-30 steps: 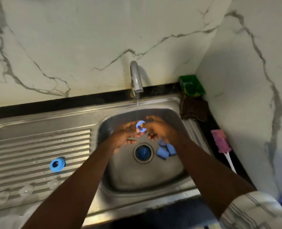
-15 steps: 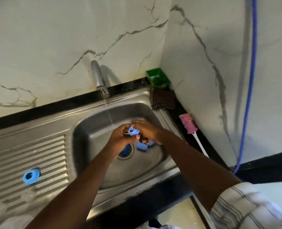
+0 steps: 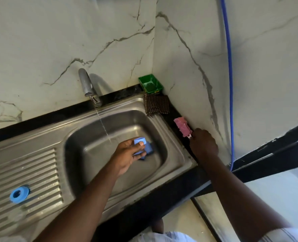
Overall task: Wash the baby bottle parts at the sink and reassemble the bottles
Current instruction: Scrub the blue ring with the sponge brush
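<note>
Blue bottle part (image 3: pixel 139 140) sits gripped in the left hand's (image 3: pixel 127 154) curled fingers over the sink (image 3: pixel 92 154) basin, beside the tap stream (image 3: pixel 102 124). On the desk (image 3: pixel 183 140), the right hand's (image 3: pixel 204 144) fingers curl on the pink brush (image 3: pixel 182 126). Washing is under way, and the next move is probably lifting the brush to scrub the part.

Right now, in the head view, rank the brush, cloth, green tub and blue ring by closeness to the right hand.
1. Brush, on the right, touching the right hand.
2. Cloth, behind the brush.
3. Green tub, in the back corner behind the cloth.
4. Blue ring, far left on the drainboard.
</note>
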`<state>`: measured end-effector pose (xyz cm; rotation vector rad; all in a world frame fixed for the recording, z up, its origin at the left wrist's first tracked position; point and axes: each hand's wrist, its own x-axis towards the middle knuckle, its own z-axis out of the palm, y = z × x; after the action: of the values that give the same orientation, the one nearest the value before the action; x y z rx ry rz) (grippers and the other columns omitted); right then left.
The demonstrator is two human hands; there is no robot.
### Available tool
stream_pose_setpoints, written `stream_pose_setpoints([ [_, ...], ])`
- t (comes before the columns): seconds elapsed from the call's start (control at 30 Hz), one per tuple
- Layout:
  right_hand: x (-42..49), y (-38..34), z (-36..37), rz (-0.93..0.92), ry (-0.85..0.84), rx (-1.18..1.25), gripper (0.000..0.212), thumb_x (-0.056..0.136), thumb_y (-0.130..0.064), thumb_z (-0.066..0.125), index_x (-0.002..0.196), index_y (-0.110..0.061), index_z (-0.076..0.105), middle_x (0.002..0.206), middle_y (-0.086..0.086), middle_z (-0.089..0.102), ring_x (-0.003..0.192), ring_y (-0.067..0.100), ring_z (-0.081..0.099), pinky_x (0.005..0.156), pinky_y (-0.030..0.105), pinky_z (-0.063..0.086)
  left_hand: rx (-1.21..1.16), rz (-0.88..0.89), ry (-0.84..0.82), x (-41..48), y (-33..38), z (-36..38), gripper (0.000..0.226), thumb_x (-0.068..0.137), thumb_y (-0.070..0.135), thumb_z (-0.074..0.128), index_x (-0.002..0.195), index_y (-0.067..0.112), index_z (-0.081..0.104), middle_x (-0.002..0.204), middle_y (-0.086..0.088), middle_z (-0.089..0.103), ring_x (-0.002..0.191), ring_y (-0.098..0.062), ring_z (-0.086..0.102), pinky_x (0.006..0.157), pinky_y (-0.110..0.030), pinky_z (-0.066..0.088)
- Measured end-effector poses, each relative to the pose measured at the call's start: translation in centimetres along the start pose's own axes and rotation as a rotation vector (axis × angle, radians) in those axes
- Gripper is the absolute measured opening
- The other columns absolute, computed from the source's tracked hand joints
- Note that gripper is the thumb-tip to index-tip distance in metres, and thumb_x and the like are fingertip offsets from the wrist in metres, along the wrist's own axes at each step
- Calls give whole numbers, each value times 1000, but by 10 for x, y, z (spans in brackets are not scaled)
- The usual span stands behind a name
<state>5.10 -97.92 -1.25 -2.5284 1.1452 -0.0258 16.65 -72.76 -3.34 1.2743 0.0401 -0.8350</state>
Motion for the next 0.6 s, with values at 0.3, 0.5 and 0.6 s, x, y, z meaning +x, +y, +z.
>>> stream_pose_setpoints([
  [0.3,-6,10,1,33,-74,-157,18,92,-25,57,106,-17,63,101,7,66,90,28,65,73,37,53,-236,125,100,-24,20,-14,22,97,8,59,119,6,53,109,-23,68,96,-27,74,86,-38,61],
  [0.5,-8,-7,6,-80,-38,51,17,95,-24,55,100,-10,48,92,14,60,79,33,56,71,38,44,-391,171,119,-40,37,-48,30,95,6,58,123,15,64,101,-14,69,92,-25,70,75,-30,60],
  [0.6,-15,-29,10,-202,-30,182,17,94,-21,60,100,-9,51,85,17,64,81,38,63,70,39,45,-358,188,118,-44,41,-56,36,96,-6,53,123,16,63,103,-11,66,90,-26,67,73,-27,60],
])
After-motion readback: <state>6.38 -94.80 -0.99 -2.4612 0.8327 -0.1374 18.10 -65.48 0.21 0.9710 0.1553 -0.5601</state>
